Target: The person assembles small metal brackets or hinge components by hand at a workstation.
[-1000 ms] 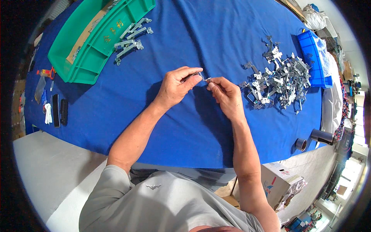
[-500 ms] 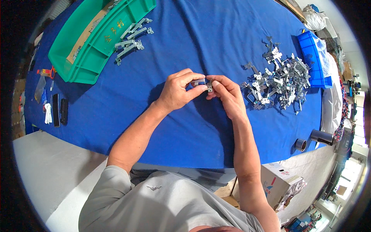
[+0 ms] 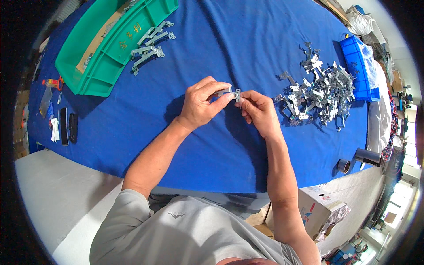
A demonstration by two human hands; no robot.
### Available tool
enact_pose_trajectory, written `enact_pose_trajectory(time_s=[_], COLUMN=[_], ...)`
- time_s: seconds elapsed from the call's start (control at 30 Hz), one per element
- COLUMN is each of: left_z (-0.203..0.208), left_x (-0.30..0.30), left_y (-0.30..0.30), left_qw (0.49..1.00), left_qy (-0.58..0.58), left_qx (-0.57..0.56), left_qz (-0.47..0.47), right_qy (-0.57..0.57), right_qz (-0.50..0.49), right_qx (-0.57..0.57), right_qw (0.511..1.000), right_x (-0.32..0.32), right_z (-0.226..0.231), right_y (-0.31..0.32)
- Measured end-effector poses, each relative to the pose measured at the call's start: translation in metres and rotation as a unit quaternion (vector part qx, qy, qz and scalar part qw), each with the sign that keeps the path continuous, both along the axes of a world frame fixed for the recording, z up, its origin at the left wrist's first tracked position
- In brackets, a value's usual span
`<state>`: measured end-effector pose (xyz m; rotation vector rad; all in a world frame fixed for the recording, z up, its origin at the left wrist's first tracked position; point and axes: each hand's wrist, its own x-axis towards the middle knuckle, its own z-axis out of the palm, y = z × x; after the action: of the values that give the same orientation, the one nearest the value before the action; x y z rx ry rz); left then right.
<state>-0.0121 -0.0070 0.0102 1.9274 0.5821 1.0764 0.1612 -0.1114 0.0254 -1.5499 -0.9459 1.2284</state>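
Left hand [image 3: 201,106] & right hand [image 3: 259,112] are both pinching one small metal bracket [image 3: 231,93] w/ fingertips, above the blue cloth [image 3: 221,39]. Its long axis is running left-right betw. the hands. It's sitting left of the loose bracket pile [image 3: 318,95], well right of the green tray [image 3: 106,48].

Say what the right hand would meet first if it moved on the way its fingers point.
Probably the left hand: the right hand points left across the small metal part both hold.
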Motion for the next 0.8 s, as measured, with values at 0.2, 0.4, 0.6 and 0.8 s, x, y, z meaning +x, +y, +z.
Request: enact_pose_trajectory(time_s=[0.2, 0.4, 0.6, 0.8], left_z=[0.0027, 0.0014, 0.0011, -0.0026], left_x=[0.001, 0.0, 0.001, 0.0016], left_y=[0.0003, 0.0006, -0.0008, -0.0009], left_qw=[1.0, 1.0, 0.999, 0.998], left_qy=[-0.004, -0.005, -0.001, 0.021], left_qx=[0.003, -0.024, -0.036, 0.031], left_qz=[-0.004, -0.017, -0.029, -0.049], right_qy=[0.008, -0.011, 0.063, 0.039], right_qz=[-0.01, -0.002, -0.022, -0.038], right_qx=[0.028, 0.047, 0.07, 0.109], right_qw=[1.0, 0.999, 0.995, 0.993], right_x=[-0.0007, -0.0015, -0.0007, -0.005], right_z=[-0.0028, -0.0034, -0.0059, -0.0099], right_y=[-0.0005, 0.0001, 0.0014, 0.0024])
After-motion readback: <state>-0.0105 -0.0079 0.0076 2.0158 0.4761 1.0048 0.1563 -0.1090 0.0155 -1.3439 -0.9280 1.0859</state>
